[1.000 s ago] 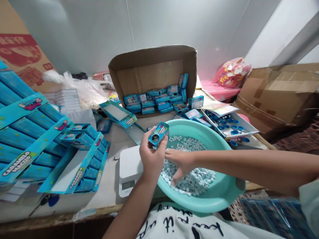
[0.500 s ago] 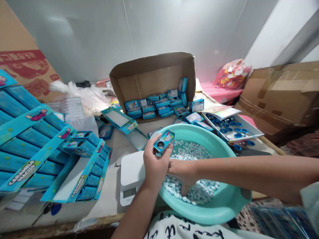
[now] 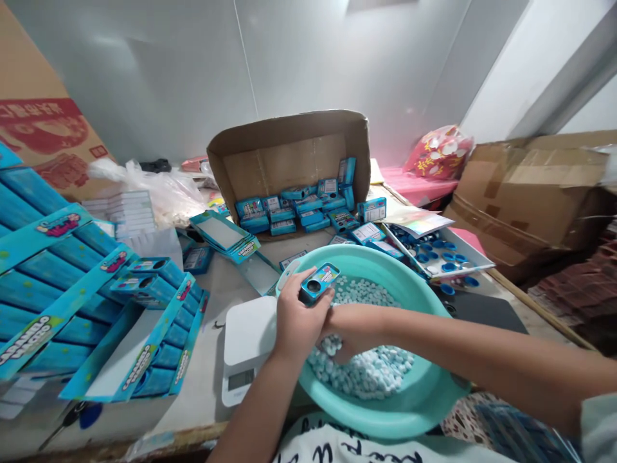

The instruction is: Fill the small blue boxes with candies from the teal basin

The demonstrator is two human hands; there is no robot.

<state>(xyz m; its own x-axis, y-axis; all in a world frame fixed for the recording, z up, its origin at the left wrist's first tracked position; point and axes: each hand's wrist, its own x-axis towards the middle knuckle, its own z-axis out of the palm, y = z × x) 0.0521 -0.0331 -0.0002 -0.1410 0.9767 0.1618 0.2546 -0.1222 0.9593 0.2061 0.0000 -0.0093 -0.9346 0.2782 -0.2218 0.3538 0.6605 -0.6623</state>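
Observation:
My left hand (image 3: 296, 321) grips a small blue candy tin (image 3: 319, 283) with a round hole in its face, holding it over the near left rim of a teal basin (image 3: 424, 392). The basin holds several small white and pale blue tablets (image 3: 371, 370). My right hand (image 3: 349, 331) reaches in from the right, its fingers curled down into the tablets just beside and below the tin; what they hold is hidden.
A white scale (image 3: 245, 347) sits left of the basin. Blue display cartons (image 3: 96, 302) crowd the left. An open cardboard box (image 3: 289, 161) with several blue tins stands behind. A white tray of blue caps (image 3: 441, 254) lies right; large cardboard boxes (image 3: 530, 193) beyond.
My left hand lowered the tin closer to the basin. My right hand dug into the tablets and curled up beside the left hand. The view shifted slightly.

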